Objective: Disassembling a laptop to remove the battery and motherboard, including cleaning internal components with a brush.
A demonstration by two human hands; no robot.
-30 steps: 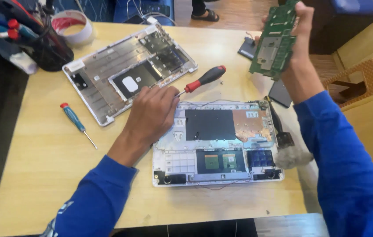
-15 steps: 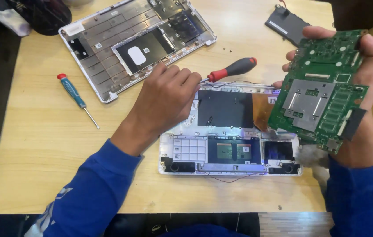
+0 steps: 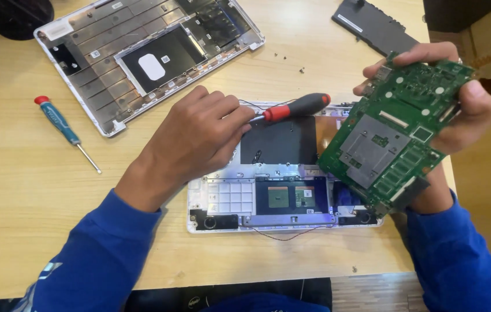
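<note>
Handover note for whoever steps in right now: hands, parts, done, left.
Left hand: resting on the opened laptop base, fingers at the tip of the red-handled screwdriver lying across it.
Right hand: holding the green circuit board lifted clear above the base's right side.
Nearby: removed bottom cover at upper left, small blue screwdriver to the left, black flat part at top, loose screws on the table.
Done: cover off, board out.
Left: board not yet set down; the other parts in the base remain in place.
</note>
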